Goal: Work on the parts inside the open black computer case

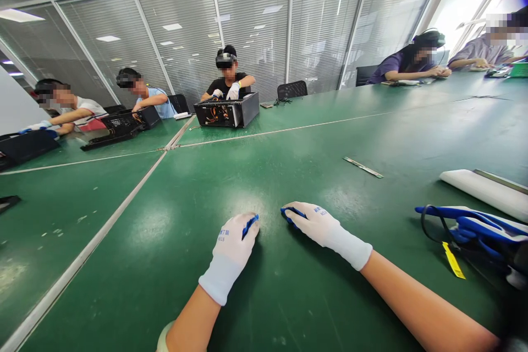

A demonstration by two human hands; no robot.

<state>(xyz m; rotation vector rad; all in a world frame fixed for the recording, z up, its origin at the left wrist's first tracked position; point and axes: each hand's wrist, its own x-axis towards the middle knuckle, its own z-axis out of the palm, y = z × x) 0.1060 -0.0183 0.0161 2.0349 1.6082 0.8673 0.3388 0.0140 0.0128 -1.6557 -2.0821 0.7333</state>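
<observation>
Two loose fists rest on the green table (165, 242): my left hand (231, 245) and right hand (315, 225), fingers curled under, near each other, blue gloves (474, 225) off right

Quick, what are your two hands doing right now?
White-gloved left hand: curled shut, resting on the green table, holding nothing visible.
White-gloved right hand: curled shut on the table, holding nothing visible.

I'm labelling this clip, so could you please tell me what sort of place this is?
Probably an electronics assembly or training workroom: a long green-matted table, a gloved person across it working on an opened computer case, and glass partition walls with blinds behind.
</observation>
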